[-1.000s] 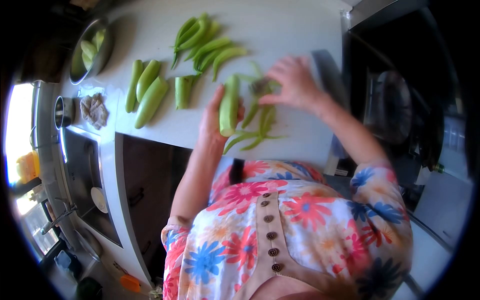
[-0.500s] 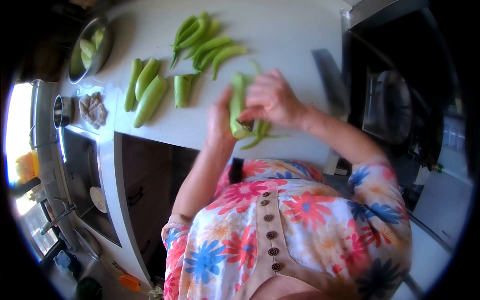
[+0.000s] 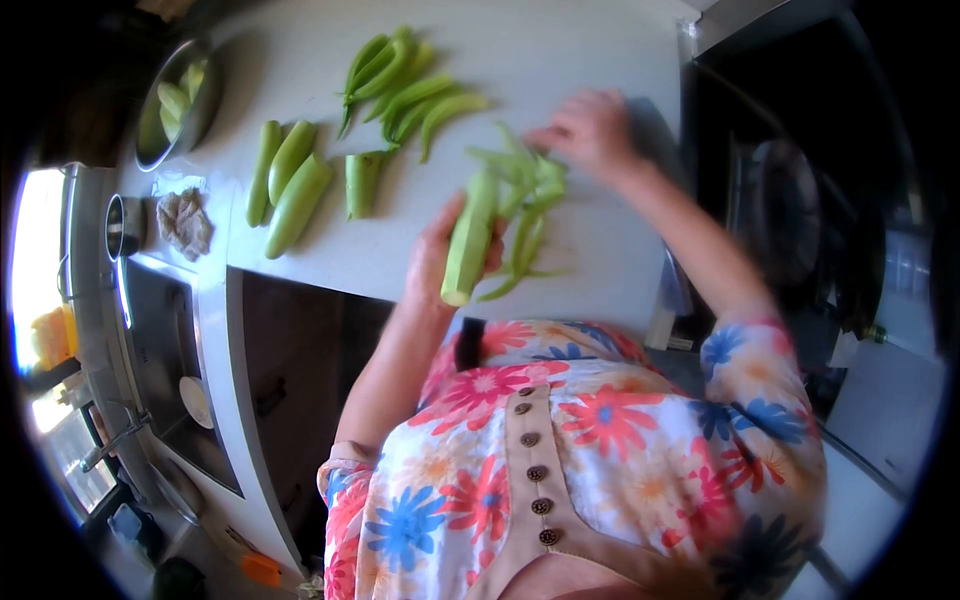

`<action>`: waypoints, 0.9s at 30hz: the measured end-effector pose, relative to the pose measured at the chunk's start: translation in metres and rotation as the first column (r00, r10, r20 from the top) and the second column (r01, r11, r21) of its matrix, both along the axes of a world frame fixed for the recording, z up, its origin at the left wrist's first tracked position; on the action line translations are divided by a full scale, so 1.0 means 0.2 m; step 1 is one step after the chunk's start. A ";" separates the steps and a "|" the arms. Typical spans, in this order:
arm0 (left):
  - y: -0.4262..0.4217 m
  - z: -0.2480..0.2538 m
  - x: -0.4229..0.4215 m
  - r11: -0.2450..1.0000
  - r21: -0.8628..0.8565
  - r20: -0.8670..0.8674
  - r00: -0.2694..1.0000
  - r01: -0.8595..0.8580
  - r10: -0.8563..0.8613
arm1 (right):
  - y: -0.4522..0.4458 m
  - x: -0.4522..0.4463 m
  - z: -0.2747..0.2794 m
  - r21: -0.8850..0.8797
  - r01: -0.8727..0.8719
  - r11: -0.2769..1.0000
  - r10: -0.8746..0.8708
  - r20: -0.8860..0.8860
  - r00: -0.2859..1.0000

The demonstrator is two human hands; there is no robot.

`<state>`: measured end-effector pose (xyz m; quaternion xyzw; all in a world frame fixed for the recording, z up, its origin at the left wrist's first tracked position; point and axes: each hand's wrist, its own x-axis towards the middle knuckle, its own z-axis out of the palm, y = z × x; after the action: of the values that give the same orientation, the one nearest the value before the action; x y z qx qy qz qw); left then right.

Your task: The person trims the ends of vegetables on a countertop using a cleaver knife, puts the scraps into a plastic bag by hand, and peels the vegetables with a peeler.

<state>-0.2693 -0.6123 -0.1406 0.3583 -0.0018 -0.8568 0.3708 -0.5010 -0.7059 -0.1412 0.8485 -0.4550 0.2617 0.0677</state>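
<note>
My left hand (image 3: 432, 252) is wrapped round a peeled, pale green zucchini-like squash (image 3: 468, 245), its cut end pointing toward me. My right hand (image 3: 590, 132) is away from the squash, to its upper right, blurred, with the fingers curled; whatever they hold is hidden. Below that hand lies a loose pile of green peel strips (image 3: 528, 185) on the white counter (image 3: 610, 265). A dark knife blade (image 3: 655, 135) lies just right of my right hand, partly covered by it.
Left of the squash lie a short cut squash piece (image 3: 361, 186) and several whole squashes (image 3: 298, 205). Long green peppers (image 3: 410, 95) are farther back. At far left are a metal bowl (image 3: 205, 110) with squash pieces, a crumpled cloth (image 3: 185, 222) and a sink (image 3: 190, 370).
My right hand has come off the squash and moved up and right toward the knife. My left hand has tilted the squash and drawn it slightly nearer me. More peel now shows on the counter.
</note>
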 end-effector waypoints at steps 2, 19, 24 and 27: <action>-0.02 -0.05 0.02 0.999 -0.030 -0.083 0.996 0.017 -0.019 | 0.05 0.03 0.04 0.021 0.003 1.000 -0.003 0.016 1.000; -0.09 -0.14 -0.08 0.968 -0.075 -0.071 0.969 -0.241 0.235 | 0.32 0.35 0.18 0.183 -0.341 0.922 0.279 0.299 0.913; -0.03 -0.06 -0.03 0.998 -0.039 0.024 0.999 -0.042 0.043 | 0.23 0.29 0.09 0.185 -0.310 0.932 0.256 0.269 0.929; 0.00 -0.02 -0.07 0.997 0.000 0.070 0.995 -0.077 0.077 | 0.16 0.23 0.06 0.228 -0.260 0.938 0.204 0.242 0.949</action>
<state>-0.2827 -0.6124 -0.1452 0.3883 0.0002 -0.8289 0.4026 -0.4552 -0.6740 -0.1299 0.8648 -0.3858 0.2966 -0.1238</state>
